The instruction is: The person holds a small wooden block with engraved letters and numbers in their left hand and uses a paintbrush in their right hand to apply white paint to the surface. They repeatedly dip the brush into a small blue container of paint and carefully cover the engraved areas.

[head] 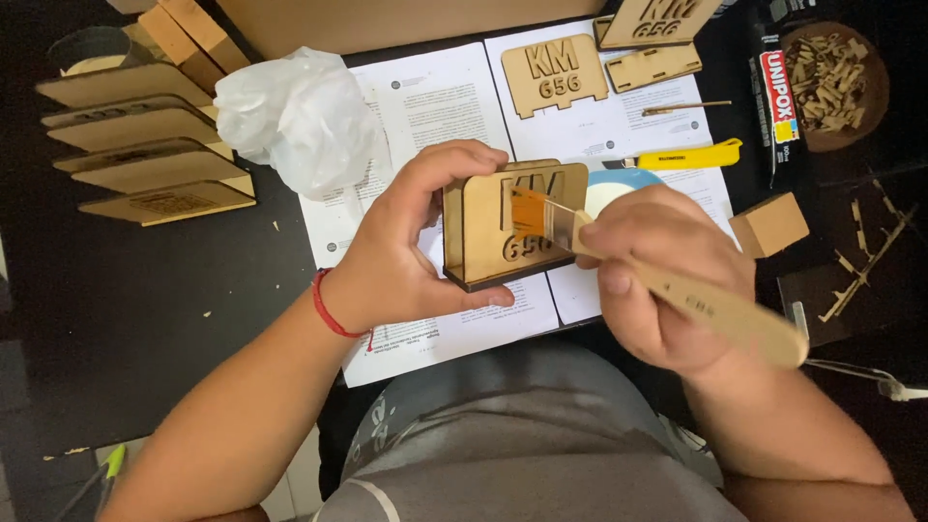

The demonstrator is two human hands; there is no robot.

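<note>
Seen from above, a seated person works over a dark tabletop covered in the middle by printed white paper sheets. The left hand, with a red string bracelet at the wrist, holds a small wooden stand upright just above the sheets, at the centre of the view: thumb under its base, fingers curled over its top edge, closed firmly around it. The stand's front panel has cut-out letters and numerals. The right hand has its fingers closed around the pale wooden handle of a flat brush, whose orange bristles touch the stand's front panel over the cut-outs. Behind the stand, partly hidden, sits a round light-blue and white container. Beyond it lies a yellow utility knife, and farther back lie loose wooden panels with the same cut-out shapes. At far left, several finished wooden stands sit in a row, with a crumpled white plastic bag just beside them. At right are a small wooden block, a black glue tube, and a round brown bowl filled with wooden offcuts. More thin scraps are scattered on the tabletop at the right edge.
</note>
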